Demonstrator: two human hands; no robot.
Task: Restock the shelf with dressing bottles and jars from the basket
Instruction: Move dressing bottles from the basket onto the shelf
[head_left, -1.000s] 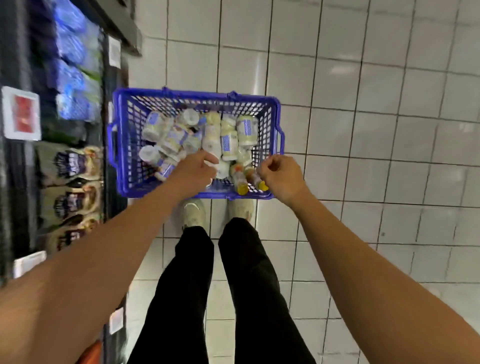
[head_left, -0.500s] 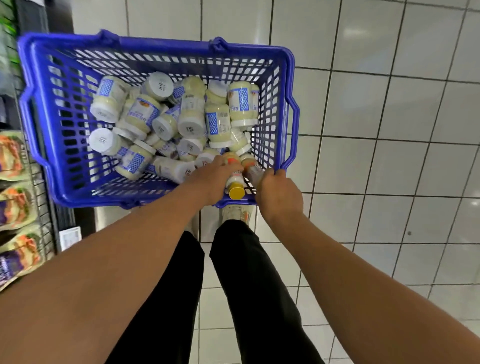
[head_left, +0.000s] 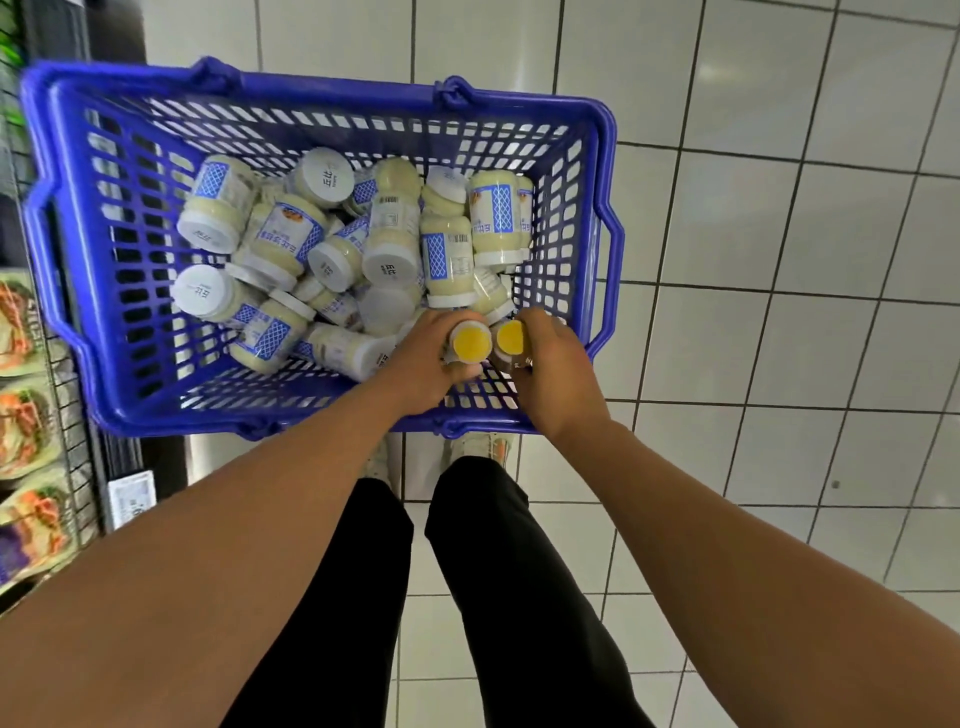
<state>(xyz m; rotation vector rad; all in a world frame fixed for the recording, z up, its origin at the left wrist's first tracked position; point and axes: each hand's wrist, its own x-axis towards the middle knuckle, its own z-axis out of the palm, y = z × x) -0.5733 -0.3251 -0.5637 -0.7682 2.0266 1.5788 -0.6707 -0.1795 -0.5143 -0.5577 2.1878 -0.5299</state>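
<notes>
A blue plastic basket (head_left: 332, 415) stands on the tiled floor in front of my feet. It holds several white-lidded jars (head_left: 280, 234) of pale dressing with blue-patterned labels, lying jumbled. At the basket's near right corner my left hand (head_left: 421, 364) grips a yellow-capped bottle (head_left: 471, 341), cap facing me. Right beside it my right hand (head_left: 553, 374) grips a second yellow-capped bottle (head_left: 510, 338). Both bottle bodies are mostly hidden by my fingers.
A wire shelf (head_left: 62, 395) runs along the left edge with packaged goods (head_left: 23, 426) and a price tag (head_left: 131, 498). My black-trousered legs (head_left: 467, 597) stand just behind the basket. White floor tiles (head_left: 779, 312) spread to the right.
The view has closed in on the basket. Both hands have taken hold of the two yellow-capped bottles and tipped them upright, so the caps now face me.
</notes>
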